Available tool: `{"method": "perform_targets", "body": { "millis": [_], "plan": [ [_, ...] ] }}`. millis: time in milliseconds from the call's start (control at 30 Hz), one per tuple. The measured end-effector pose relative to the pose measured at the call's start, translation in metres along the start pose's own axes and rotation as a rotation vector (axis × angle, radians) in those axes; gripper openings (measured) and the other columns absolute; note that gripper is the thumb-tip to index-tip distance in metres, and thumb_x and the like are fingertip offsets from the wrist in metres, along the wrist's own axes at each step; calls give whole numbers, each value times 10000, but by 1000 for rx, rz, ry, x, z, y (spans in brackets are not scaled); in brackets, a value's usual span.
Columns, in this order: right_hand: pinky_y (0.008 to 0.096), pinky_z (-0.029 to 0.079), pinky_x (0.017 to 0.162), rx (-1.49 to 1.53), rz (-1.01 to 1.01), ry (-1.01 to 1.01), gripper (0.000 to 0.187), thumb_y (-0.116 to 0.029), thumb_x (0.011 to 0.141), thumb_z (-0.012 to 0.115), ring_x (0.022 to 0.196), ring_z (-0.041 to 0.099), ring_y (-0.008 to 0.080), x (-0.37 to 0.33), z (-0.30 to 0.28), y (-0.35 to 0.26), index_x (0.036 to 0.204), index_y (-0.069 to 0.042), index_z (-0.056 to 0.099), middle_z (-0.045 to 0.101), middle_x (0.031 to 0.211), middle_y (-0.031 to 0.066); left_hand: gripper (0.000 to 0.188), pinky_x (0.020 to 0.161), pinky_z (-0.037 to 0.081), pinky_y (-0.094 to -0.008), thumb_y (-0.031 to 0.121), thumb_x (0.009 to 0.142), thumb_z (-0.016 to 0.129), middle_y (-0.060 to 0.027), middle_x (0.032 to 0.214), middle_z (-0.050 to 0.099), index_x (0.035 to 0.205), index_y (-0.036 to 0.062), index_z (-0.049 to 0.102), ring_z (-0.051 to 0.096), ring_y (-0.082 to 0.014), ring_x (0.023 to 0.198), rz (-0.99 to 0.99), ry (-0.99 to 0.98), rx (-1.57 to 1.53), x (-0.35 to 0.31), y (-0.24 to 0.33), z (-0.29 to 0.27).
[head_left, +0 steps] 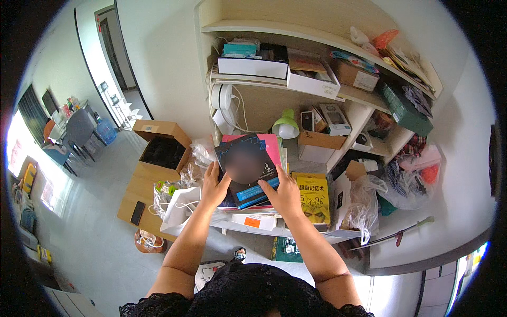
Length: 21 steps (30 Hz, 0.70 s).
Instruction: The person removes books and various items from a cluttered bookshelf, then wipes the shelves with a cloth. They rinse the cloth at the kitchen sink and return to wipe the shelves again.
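Observation:
My left hand point(214, 186) and my right hand point(283, 193) grip a dark book point(253, 182) with a blue band by its lower left and right edges. The book is slightly tilted, and part of its cover is blurred. What looks like a second blue edge shows just under its lower side. Beneath it lies a stack of books or papers with a pink cover point(272, 142) on top. To the right of the stack, near my right hand, is a yellow book point(315, 198). A white container point(179, 208) with a white cable lies beside my left forearm.
A green lamp point(285, 126) stands behind the stack. On the left are an open cardboard box point(163, 147) and a black phone point(137, 213). Plastic bags point(365, 198) and an open box crowd the right side. Shelves point(264, 25) holding boxes rise behind. A green book point(287, 249) lies below the desk edge.

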State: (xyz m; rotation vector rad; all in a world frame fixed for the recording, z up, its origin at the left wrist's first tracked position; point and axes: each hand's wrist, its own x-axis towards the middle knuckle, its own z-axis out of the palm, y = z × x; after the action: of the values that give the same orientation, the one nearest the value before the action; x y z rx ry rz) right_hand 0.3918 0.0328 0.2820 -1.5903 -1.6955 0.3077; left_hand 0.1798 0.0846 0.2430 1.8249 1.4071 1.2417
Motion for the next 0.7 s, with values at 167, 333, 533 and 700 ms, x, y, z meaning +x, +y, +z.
{"method": "perform_targets", "body": {
  "millis": [167, 333, 533, 700],
  "plan": [
    [345, 456, 861, 252, 83, 111, 601, -298, 783, 733, 1011, 589, 301, -11, 10, 17, 1235, 37, 523, 624, 1070, 210, 883, 1133, 158, -357, 483, 926, 518, -191, 1549, 80, 1480, 2, 27, 115, -266, 1429, -263, -61, -523, 5, 11, 10],
    [362, 372, 963, 619, 468, 86, 770, -560, 813, 630, 1157, 461, 268, 1, 4, 49, 1338, -23, 464, 510, 1282, 183, 816, 1002, 413, -373, 627, 890, 454, -154, 1397, 426, 1437, 45, 288, 481, -276, 1220, -528, -326, -1097, 11, -31, 10],
    [403, 334, 1056, 1289, 871, -399, 871, -745, 837, 387, 1294, 403, 269, -6, 31, 97, 1443, -122, 333, 391, 1442, 126, 787, 966, 456, -407, 674, 873, 406, -150, 1319, 503, 1374, 68, 394, 530, -269, 1158, -437, -482, -1347, 20, -35, 20],
    [433, 334, 1062, 1352, 783, -343, 836, -677, 842, 486, 1275, 433, 284, -19, 38, 104, 1425, -93, 349, 427, 1417, 130, 754, 970, 449, -383, 646, 897, 396, -140, 1297, 519, 1368, 58, 398, 541, -253, 1142, -389, -503, -1414, 17, -23, 29]
  ]
}}
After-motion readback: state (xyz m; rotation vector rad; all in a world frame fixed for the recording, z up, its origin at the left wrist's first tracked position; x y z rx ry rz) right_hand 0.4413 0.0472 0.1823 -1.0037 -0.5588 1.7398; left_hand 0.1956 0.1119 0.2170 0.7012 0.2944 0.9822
